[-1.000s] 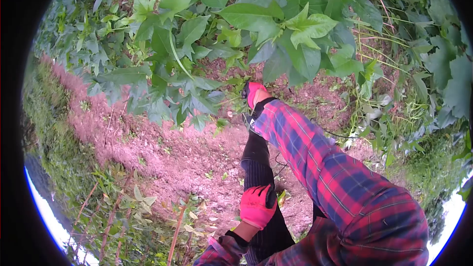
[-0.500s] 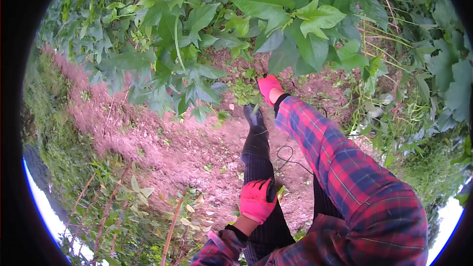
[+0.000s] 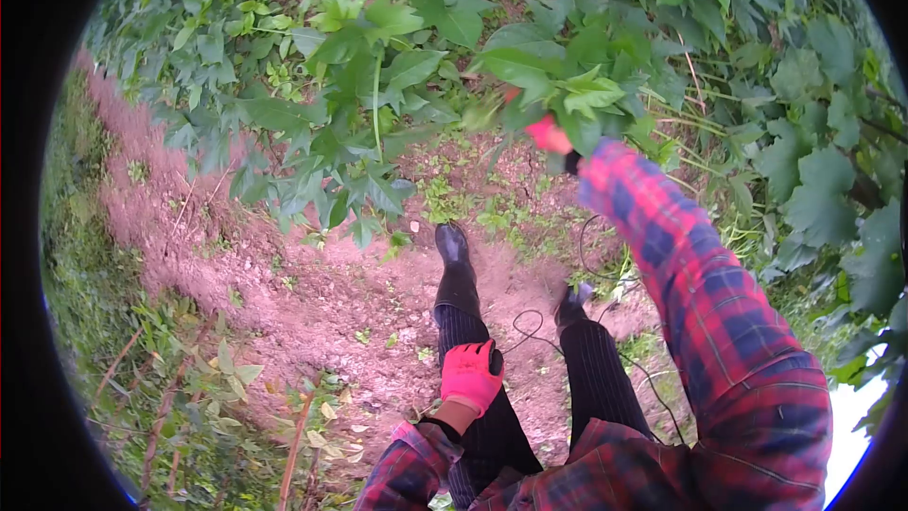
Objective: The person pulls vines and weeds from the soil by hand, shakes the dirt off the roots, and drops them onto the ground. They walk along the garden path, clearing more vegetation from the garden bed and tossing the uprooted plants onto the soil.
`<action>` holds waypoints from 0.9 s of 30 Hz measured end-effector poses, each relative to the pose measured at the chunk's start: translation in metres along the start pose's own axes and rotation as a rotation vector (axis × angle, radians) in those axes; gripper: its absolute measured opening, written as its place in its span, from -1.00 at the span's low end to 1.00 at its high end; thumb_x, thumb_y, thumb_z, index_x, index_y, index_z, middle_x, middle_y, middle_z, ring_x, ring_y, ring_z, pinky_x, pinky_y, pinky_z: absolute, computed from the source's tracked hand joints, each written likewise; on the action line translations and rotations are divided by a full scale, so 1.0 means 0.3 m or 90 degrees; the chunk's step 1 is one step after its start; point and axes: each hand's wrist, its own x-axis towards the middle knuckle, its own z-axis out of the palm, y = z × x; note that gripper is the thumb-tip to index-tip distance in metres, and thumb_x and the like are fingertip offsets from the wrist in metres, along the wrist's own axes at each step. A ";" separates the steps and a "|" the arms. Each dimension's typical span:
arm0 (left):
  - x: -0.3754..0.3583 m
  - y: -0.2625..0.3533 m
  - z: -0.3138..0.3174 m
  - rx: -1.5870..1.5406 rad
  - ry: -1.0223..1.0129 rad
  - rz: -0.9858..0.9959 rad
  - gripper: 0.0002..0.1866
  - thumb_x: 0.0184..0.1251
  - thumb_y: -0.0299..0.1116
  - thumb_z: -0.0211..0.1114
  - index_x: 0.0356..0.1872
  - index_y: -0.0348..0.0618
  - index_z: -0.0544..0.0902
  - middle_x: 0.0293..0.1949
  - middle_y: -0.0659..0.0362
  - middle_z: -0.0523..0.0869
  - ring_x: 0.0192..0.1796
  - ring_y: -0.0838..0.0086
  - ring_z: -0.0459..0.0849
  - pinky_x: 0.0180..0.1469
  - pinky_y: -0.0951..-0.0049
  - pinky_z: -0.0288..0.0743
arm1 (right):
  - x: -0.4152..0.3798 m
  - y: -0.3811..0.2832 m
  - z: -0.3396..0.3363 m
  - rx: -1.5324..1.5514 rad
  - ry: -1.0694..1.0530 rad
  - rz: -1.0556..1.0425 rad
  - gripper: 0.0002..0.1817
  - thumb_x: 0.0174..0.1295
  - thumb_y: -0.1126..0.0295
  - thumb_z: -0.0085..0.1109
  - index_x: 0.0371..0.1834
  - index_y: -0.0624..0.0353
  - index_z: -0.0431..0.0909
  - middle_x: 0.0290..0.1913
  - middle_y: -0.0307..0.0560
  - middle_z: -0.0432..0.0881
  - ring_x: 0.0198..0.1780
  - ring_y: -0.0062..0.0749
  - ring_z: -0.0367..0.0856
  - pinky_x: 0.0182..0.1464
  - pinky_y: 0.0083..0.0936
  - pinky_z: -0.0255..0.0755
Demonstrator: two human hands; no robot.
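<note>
My left hand (image 3: 472, 377), in a pink glove with dark fingertips, rests curled on the knee of my striped dark trousers (image 3: 463, 329); what its fingers hold, if anything, is hidden. Farther forward, my right hand (image 3: 549, 135), also in a pink glove, reaches in at the edge of the green leafy plants (image 3: 591, 90). Leaves cover part of it and motion blurs it, so its fingers cannot be made out. A blurred bit of greenery (image 3: 482, 112) shows just left of it.
Two dark boots (image 3: 454, 246) stand on reddish soil (image 3: 312, 293) with small weeds. A thin black cable (image 3: 530, 326) loops between and beside my legs. Brown stalks (image 3: 295, 449) rise at the lower left. Broad leaves (image 3: 818, 194) hang at the right.
My right hand has moved right and slightly forward, partly behind leaves. My left hand stays on the knee. The view has shifted, and the second boot and more cable now show.
</note>
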 end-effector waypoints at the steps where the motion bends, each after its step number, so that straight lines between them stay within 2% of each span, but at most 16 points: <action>1: -0.002 -0.003 -0.001 -0.003 -0.008 -0.008 -0.56 0.22 -0.07 0.25 0.04 -0.10 0.62 -0.08 0.07 0.71 0.05 0.19 0.62 0.20 0.19 0.38 | -0.018 -0.097 -0.034 0.091 0.029 -0.011 -0.57 0.37 0.12 0.02 0.20 0.11 0.45 0.05 -0.01 0.63 0.00 -0.19 0.63 -0.03 -0.29 0.54; 4: -0.004 -0.009 -0.002 -0.019 -0.007 -0.012 -0.58 0.23 -0.09 0.23 0.03 -0.10 0.63 -0.08 0.06 0.71 0.05 0.18 0.62 0.19 0.19 0.39 | -0.234 -0.246 0.135 -1.117 0.788 -0.539 -0.47 0.39 -0.02 -0.03 0.03 0.27 0.57 -0.06 0.22 0.68 0.05 0.09 0.64 0.07 -0.18 0.47; 6: -0.001 -0.016 0.002 -0.028 0.002 -0.007 -0.59 0.24 -0.10 0.22 0.02 -0.11 0.63 -0.08 0.05 0.71 0.05 0.18 0.63 0.18 0.19 0.40 | -0.245 -0.409 -0.009 -1.259 0.724 -0.422 -0.42 0.36 -0.07 -0.04 0.07 0.28 0.55 -0.01 0.26 0.65 0.09 0.17 0.59 0.10 -0.11 0.44; 7: -0.001 -0.025 0.005 -0.036 0.002 -0.008 -0.59 0.24 -0.10 0.21 0.01 -0.11 0.64 -0.08 0.05 0.71 0.04 0.17 0.63 0.17 0.18 0.40 | -0.271 -0.408 0.021 -1.406 0.793 -0.322 -0.48 0.36 -0.03 -0.05 0.02 0.23 0.58 0.00 0.21 0.66 0.09 0.16 0.59 0.12 -0.07 0.43; 9: -0.009 -0.040 0.002 -0.048 0.004 -0.007 -0.59 0.25 -0.10 0.21 0.01 -0.12 0.64 -0.08 0.04 0.71 0.04 0.16 0.63 0.16 0.17 0.40 | -0.364 -0.317 0.010 -1.821 0.680 -0.223 -0.62 0.26 0.09 0.11 -0.06 0.14 0.64 -0.06 0.20 0.67 0.06 0.08 0.62 0.17 -0.11 0.42; 10: -0.011 -0.045 -0.002 -0.052 0.022 -0.008 -0.59 0.25 -0.10 0.21 0.01 -0.12 0.64 -0.08 0.04 0.71 0.03 0.15 0.63 0.16 0.16 0.40 | -0.406 -0.224 0.076 -1.844 0.676 -0.155 -0.67 0.21 0.14 0.18 -0.10 0.11 0.66 -0.11 0.19 0.69 0.04 0.07 0.63 0.19 -0.12 0.41; 12: -0.014 -0.051 -0.007 -0.059 0.042 -0.006 -0.59 0.25 -0.10 0.20 0.01 -0.13 0.64 -0.09 0.04 0.71 0.03 0.15 0.63 0.15 0.16 0.40 | -0.416 -0.111 0.115 -1.866 0.527 -0.345 -0.69 0.07 0.21 0.28 -0.13 0.06 0.65 0.22 0.06 0.54 0.34 0.06 0.38 0.29 -0.04 0.27; 14: -0.015 -0.063 -0.008 -0.062 0.058 -0.008 -0.63 0.27 -0.10 0.22 -0.02 -0.08 0.65 -0.12 0.02 0.71 0.01 0.09 0.62 0.14 0.16 0.43 | -0.426 0.037 0.197 -2.139 0.208 -0.296 -0.66 -0.01 0.20 0.30 -0.15 0.06 0.64 0.12 -0.01 0.59 0.22 -0.03 0.46 0.28 -0.07 0.26; 16: -0.017 -0.072 0.004 -0.064 0.053 -0.010 -0.62 0.27 -0.10 0.23 -0.01 -0.08 0.65 -0.11 0.03 0.71 0.02 0.10 0.61 0.15 0.16 0.43 | -0.353 0.112 0.202 -2.232 -0.150 -0.253 -0.56 -0.03 0.20 0.30 -0.03 0.05 0.59 0.21 -0.07 0.50 0.23 -0.12 0.41 0.30 -0.08 0.23; 18: -0.015 -0.076 0.005 -0.063 0.044 -0.011 -0.62 0.26 -0.09 0.23 0.00 -0.07 0.64 -0.10 0.04 0.71 0.03 0.11 0.61 0.17 0.16 0.42 | -0.248 0.136 0.170 -2.164 -0.448 -0.697 -0.44 -0.10 0.29 0.34 0.06 0.15 0.50 0.22 0.05 0.48 0.27 -0.03 0.40 0.32 -0.06 0.27; 20: -0.023 -0.082 0.010 -0.068 0.070 0.010 -0.60 0.23 -0.10 0.23 0.00 -0.11 0.64 -0.12 0.05 0.72 0.01 0.16 0.63 0.15 0.16 0.41 | -0.174 0.211 0.329 -2.352 -0.124 -0.454 -0.33 -0.06 0.37 0.34 0.21 0.24 0.40 0.26 0.15 0.46 0.20 0.04 0.50 0.22 -0.14 0.42; 22: -0.034 -0.087 0.010 -0.067 0.061 0.006 -0.60 0.22 -0.10 0.24 0.00 -0.10 0.64 -0.12 0.06 0.72 0.02 0.16 0.63 0.15 0.16 0.40 | -0.057 0.170 0.424 -2.174 0.272 -0.344 -0.27 -0.02 0.45 0.30 0.31 0.31 0.31 0.25 0.25 0.47 0.16 0.05 0.57 0.10 -0.21 0.53; 24: -0.041 -0.100 0.008 -0.067 0.058 -0.007 -0.60 0.21 -0.10 0.25 -0.01 -0.10 0.64 -0.11 0.06 0.72 0.02 0.17 0.63 0.16 0.16 0.40 | 0.054 0.017 0.402 -1.987 0.462 -0.343 -0.44 0.03 0.44 0.25 0.18 0.29 0.48 0.09 0.21 0.62 0.10 0.03 0.63 0.03 -0.20 0.57; 26: -0.048 -0.108 -0.001 -0.069 0.058 -0.008 -0.58 0.19 -0.10 0.27 0.01 -0.10 0.64 -0.09 0.07 0.71 0.03 0.17 0.63 0.17 0.17 0.40 | 0.000 0.003 0.409 -1.890 0.549 -0.141 -0.69 0.06 0.43 0.21 -0.09 0.23 0.66 -0.09 0.16 0.71 0.00 0.01 0.68 -0.01 -0.17 0.57; 27: -0.045 -0.110 -0.004 -0.073 0.064 -0.007 -0.58 0.19 -0.10 0.27 0.01 -0.10 0.64 -0.09 0.07 0.71 0.03 0.17 0.63 0.17 0.17 0.40 | -0.019 -0.002 0.335 -1.853 0.536 -0.337 -0.81 0.08 0.43 0.19 -0.26 0.20 0.71 -0.14 0.13 0.72 -0.05 0.06 0.70 -0.02 -0.17 0.56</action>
